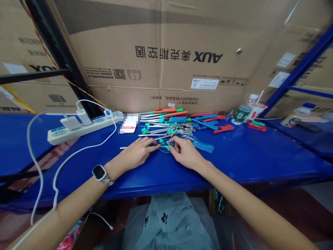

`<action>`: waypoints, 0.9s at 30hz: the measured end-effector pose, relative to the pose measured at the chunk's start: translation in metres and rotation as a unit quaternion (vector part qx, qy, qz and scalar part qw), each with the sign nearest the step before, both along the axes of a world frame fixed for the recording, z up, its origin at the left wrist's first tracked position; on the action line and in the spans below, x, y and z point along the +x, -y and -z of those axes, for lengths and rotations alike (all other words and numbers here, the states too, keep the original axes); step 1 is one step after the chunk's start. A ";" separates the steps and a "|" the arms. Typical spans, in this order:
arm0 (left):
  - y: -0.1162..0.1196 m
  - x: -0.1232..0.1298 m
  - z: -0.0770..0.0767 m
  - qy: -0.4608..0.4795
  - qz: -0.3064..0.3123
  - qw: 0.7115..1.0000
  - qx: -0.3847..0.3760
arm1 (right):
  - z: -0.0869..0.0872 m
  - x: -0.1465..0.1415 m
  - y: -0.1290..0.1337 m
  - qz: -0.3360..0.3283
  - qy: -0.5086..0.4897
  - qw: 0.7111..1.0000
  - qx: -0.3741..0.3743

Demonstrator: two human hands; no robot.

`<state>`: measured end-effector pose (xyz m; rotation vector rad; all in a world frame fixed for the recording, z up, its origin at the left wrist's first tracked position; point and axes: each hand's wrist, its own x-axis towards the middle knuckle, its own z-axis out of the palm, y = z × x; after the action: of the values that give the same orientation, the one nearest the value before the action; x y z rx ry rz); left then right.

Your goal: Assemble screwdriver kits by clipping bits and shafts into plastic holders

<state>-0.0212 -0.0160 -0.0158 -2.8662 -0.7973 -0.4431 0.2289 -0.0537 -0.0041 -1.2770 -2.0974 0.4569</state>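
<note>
My left hand (137, 151), with a watch on its wrist, lies over a stick lighter that is partly assembled, its thumb and fingers closed on it. The lighter's thin metal tube (123, 148) sticks out to the left, and a see-through blue shell (163, 150) with a green part shows between my hands. The thumb and index finger of my right hand (186, 152) are pinched at the green end; my fingers hide the exact contact. Just beyond lie loose metal tubes (153, 131) and small green pieces (145, 130). Right of them rests a clear blue handle shell (204, 145).
Orange lighters (163, 110), blue handles (205, 123) and red handles (223, 128) are heaped behind. A power strip (56, 139) with a white cable (75, 151) stands left. A bottle (240, 114) and cup are at right; a large carton (166, 69) backs the blue table (234, 163).
</note>
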 end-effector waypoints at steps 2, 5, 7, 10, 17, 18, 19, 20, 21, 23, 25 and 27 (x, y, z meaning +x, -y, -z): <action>0.001 0.001 -0.004 0.008 -0.002 1.000 0.011 | -0.001 0.012 0.001 0.002 -0.045 0.999 0.007; 0.003 0.010 -0.015 0.044 0.002 0.999 0.015 | -0.003 0.031 0.002 0.031 -0.064 0.997 0.033; 0.002 0.024 -0.023 0.064 0.012 0.998 0.011 | -0.004 0.046 0.001 0.061 -0.044 0.995 0.061; -0.006 0.059 -0.032 0.066 0.036 0.997 0.004 | -0.002 0.069 -0.001 0.119 0.025 0.988 0.097; -0.038 0.146 -0.034 0.049 0.028 0.998 -0.035 | 0.005 0.095 -0.008 0.201 0.149 0.968 0.025; -0.042 0.153 -0.033 0.049 0.023 0.998 -0.045 | 0.006 0.097 -0.010 0.195 0.146 0.970 0.014; -0.044 0.159 -0.033 0.051 0.019 0.997 -0.055 | 0.007 0.098 -0.012 0.189 0.139 0.972 0.004; -0.046 0.162 -0.032 0.055 0.016 0.996 -0.064 | 0.007 0.098 -0.014 0.184 0.130 0.974 -0.003; -0.048 0.165 -0.031 0.058 0.015 0.996 -0.072 | 0.007 0.099 -0.015 0.180 0.119 0.976 -0.006; -0.050 0.166 -0.028 0.072 0.014 0.994 -0.081 | 0.007 0.100 -0.017 0.174 0.094 0.980 -0.003; -0.051 0.163 -0.027 0.096 0.014 0.992 -0.077 | 0.007 0.100 -0.018 0.168 0.070 0.983 0.009; -0.052 0.157 -0.026 0.127 0.018 0.989 -0.071 | 0.006 0.101 -0.018 0.164 0.049 0.985 0.024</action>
<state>0.1361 0.0356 0.0103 -2.9980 -0.8492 -0.7985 0.3300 -0.0352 -0.0101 -1.6075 -1.9108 0.2015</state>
